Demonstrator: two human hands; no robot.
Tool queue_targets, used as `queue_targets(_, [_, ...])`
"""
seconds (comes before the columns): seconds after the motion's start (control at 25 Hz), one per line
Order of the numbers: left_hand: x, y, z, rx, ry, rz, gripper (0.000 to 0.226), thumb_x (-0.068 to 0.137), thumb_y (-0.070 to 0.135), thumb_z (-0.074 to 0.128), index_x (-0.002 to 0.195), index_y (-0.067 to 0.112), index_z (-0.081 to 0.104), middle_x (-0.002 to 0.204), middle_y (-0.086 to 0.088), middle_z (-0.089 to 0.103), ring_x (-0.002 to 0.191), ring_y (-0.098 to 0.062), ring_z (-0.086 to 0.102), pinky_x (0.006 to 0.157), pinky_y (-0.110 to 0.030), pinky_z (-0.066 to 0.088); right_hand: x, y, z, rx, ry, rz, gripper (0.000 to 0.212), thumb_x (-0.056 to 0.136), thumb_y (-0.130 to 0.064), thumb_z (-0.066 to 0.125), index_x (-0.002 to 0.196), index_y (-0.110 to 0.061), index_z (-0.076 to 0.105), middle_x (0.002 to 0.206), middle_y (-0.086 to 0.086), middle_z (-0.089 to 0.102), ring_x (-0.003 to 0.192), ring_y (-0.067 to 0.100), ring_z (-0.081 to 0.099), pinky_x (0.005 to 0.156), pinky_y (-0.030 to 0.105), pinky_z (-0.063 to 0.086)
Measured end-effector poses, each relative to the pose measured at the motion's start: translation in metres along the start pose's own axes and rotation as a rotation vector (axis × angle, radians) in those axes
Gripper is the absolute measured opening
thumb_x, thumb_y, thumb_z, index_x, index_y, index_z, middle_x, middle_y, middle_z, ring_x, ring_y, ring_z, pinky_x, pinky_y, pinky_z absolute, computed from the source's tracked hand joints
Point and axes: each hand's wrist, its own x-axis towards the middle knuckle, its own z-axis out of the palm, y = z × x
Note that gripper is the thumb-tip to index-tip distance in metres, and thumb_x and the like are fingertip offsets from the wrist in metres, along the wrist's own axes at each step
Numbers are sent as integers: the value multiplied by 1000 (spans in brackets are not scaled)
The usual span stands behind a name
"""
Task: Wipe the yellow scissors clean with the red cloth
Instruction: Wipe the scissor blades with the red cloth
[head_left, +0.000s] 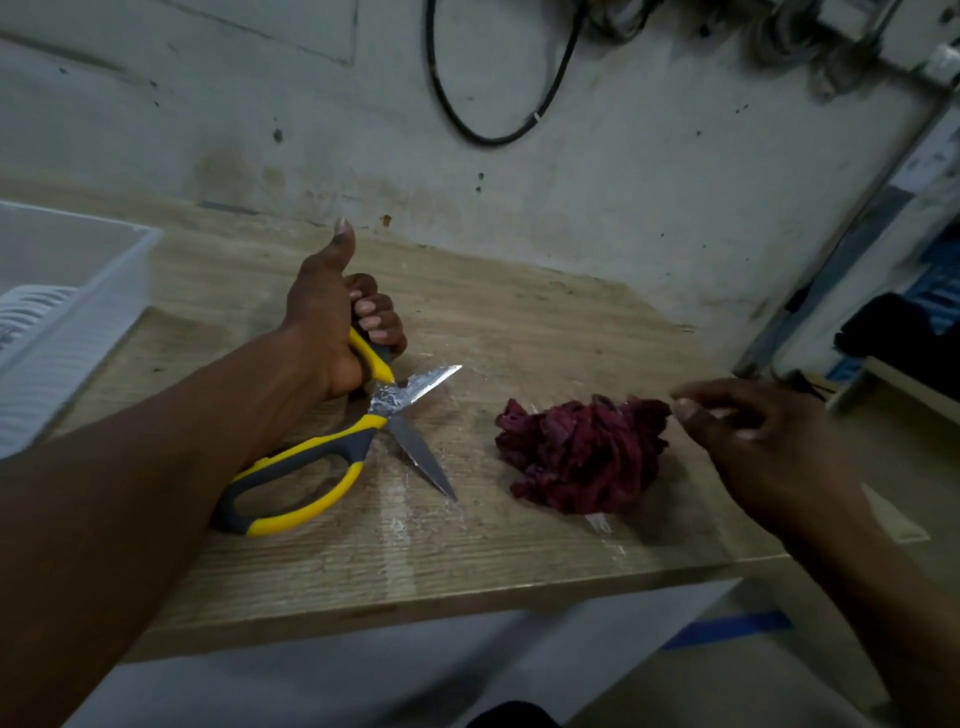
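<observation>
Scuffed wooden worktop (467, 551): left hand (332, 322) fingers clamp one handle of splayed yellow-grey scissors (332, 441), right hand (753, 436) loosely open beside crumpled red cloth (582, 452); bunch cloth, avoid edges.

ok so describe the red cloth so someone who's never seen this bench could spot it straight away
Start at the wooden table against the grey wall. Right of the open scissors that the left hand holds by one handle, a crumpled heap lies flat: the red cloth, just by the right hand. It is the only soft, dark red thing there.
</observation>
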Motion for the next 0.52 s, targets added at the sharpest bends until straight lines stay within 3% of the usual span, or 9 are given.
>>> queue_targets(0.08, [-2,0,-2,-12,16,6,75,92,71,54,43,20,30,44,2,23,37,-14,22,40,-19,22,-6,9,-2,267,21,267,37,73,-58,74,74,-21,77,77,6,72,63,19,58,59,31,45])
queue_targets(0.12, [-3,1,-3,-18,15,12,74,92,71,54,43,20,30,44,2,23,37,-14,23,40,-18,21,-10,8,-1,325,-11,357,41,73,-59,75,68,-18,77,70,11,71,59,23,56,54,31,43])
queue_targets(0.24, [-3,0,-1,-16,6,5,74,91,70,55,43,20,31,44,2,24,37,-14,24,40,-19,22,-11,-5,6,253,-118,410,49,85,-59,71,70,-14,80,72,12,77,49,23,56,45,27,44])
queue_targets(0.36, [-2,0,-4,-12,15,14,73,92,70,55,45,20,31,44,2,24,37,-14,24,40,-19,23,5,-16,19,185,-107,421,65,80,-67,74,76,-2,80,64,14,73,44,20,55,45,26,41])
queue_targets(0.44, [-3,0,-3,-10,19,9,72,92,69,55,44,20,31,44,2,24,37,-14,23,40,-18,23,22,-19,25,216,-97,386,57,76,-55,84,78,1,79,60,15,66,42,18,52,45,23,39])
queue_targets(0.52, [-4,-2,1,-11,21,6,72,93,68,55,44,20,31,44,2,24,36,-14,23,40,-18,22,35,-25,19,265,-18,249,28,77,-33,89,84,-7,81,76,14,75,61,19,67,55,29,52])
